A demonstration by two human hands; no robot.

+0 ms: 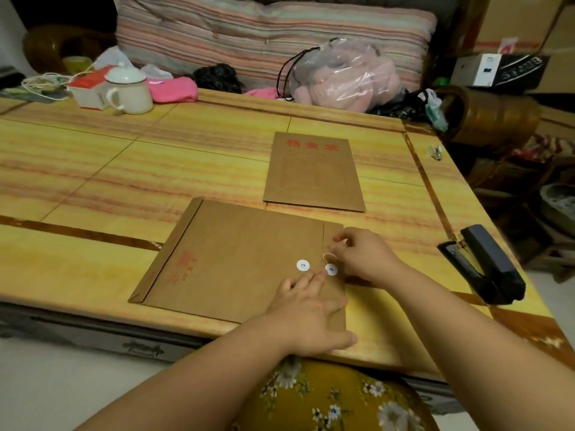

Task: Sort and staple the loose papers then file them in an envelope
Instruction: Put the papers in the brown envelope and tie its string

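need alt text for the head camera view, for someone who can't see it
Two bare hands work at the string closure of a brown envelope on a yellow table: the left hand presses the flap flat while the right hand pinches the thin string by two white discs. A second envelope lies beyond; a black stapler sits right.

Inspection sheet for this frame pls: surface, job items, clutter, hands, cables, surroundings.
Surface: wooden table, yellow striped top.
Job's things: near envelope flat, two white discs; far envelope flat; stapler at right edge.
Clutter: mug, pink cloth, plastic bag, small clip.
Hands: left hand presses the flap; right hand pinches the closure string.
Cables: white cord, far left.
Surroundings: striped cushion, boxes.
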